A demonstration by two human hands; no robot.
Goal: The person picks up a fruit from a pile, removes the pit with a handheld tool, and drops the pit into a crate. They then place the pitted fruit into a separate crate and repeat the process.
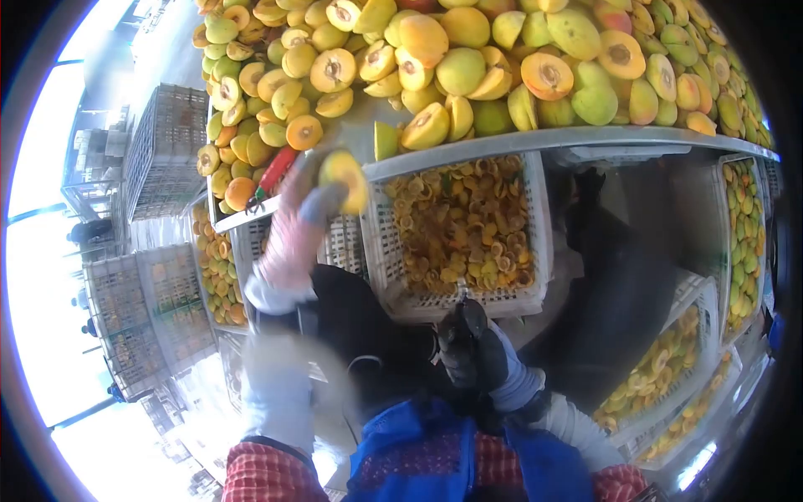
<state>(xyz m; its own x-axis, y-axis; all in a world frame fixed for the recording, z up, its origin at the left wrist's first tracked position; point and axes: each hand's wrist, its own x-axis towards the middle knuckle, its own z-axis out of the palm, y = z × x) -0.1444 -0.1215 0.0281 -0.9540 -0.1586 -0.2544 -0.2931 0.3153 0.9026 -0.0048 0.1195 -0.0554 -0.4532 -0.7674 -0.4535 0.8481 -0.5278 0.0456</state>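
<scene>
My left hand [293,222], in a pale pinkish glove with grey-blue fingertips, is closed on a halved yellow peach [345,181] at the table's front edge. Motion smears the hand and the fruit. Down by my lap, my right hand [473,347] wears a dark glove and is closed around a small metal-tipped tool [462,289], mostly hidden by the fingers. Just beyond it stands a white plastic crate [376,251] with peach scraps [460,222] inside. Near my left hand, a red-handled tool [277,170] lies at the table corner.
Whole and halved peaches [468,71] are heaped on the metal-edged table [585,138]. Crates of fruit stand at left [216,268], far right [743,243] and lower right [661,368]. Stacked crates [150,309] rise further left. My dark-clothed legs [611,293] flank the scrap crate.
</scene>
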